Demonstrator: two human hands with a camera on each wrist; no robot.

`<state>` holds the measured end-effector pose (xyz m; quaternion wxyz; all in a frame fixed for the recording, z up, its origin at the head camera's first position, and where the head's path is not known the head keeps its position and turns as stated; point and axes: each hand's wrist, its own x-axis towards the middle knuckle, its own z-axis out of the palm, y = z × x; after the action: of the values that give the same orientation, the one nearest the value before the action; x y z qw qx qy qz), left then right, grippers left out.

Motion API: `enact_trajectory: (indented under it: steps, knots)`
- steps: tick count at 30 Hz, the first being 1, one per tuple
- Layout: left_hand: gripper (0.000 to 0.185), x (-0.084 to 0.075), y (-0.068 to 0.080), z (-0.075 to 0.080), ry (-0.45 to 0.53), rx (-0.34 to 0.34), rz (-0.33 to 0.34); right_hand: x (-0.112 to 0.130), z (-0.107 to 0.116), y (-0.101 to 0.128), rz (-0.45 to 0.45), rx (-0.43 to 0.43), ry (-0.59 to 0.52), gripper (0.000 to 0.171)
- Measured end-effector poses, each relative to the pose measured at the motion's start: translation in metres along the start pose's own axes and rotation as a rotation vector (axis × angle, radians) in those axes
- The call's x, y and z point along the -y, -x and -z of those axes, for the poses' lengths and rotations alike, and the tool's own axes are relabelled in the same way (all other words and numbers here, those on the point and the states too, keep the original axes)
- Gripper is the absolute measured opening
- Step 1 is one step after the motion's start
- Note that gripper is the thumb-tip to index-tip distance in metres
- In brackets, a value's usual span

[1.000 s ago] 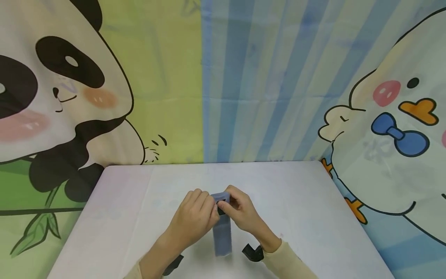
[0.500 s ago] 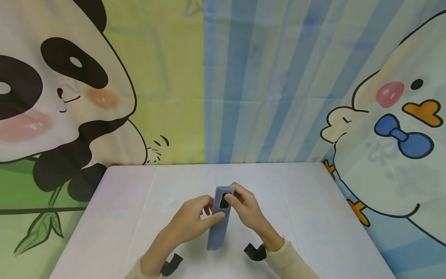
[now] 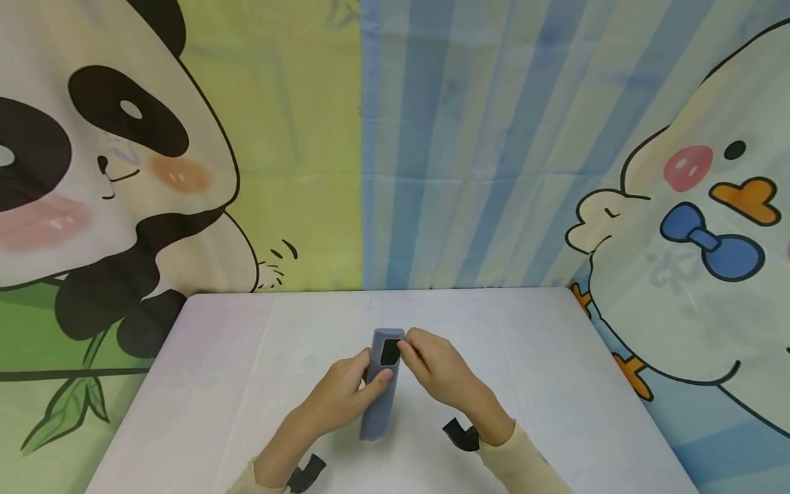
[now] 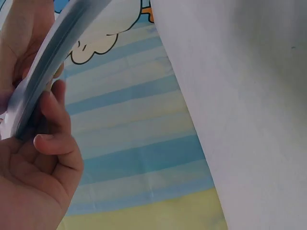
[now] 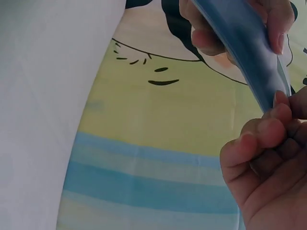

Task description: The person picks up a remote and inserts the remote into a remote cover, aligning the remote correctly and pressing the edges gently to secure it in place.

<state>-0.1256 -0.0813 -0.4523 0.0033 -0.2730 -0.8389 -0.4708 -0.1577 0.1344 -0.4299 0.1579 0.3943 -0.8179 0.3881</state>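
A long, slim blue-grey case (image 3: 378, 415) with a black rounded window (image 3: 390, 352) near its upper end is held tilted above the table. My left hand (image 3: 339, 394) grips its left side, thumb across the front and fingers behind. At the upper right edge, beside the window, my right hand (image 3: 444, 367) pinches the case between thumb and curled fingers. The left wrist view shows the case (image 4: 53, 52) nearly edge-on, thin and slightly curved. In the right wrist view, right-hand fingertips (image 5: 280, 112) meet the end of the case (image 5: 244, 52). What lies inside the case cannot be seen.
Beneath the hands is a white table (image 3: 524, 398), its far edge meeting a printed cloth backdrop (image 3: 469, 137). Black bands (image 3: 306, 473) stick out by both wrists, below light sleeves (image 3: 524, 460).
My left hand came off the window area and took hold lower on the side, its thumb on the front. My right thumb slid off the window to the edge. The case shifted slightly left.
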Motion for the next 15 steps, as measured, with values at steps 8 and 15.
enact_trajectory:
  steps: [8,15]
  knots:
    - [0.047,-0.004,-0.003,-0.002,0.069,0.097,0.081,-0.001,-0.01,0.001,0.137,-0.109,0.004,0.026]
    - [0.045,-0.007,-0.002,0.001,0.11,0.142,0.078,0.001,-0.013,0.001,0.239,-0.18,0.06,0.032]
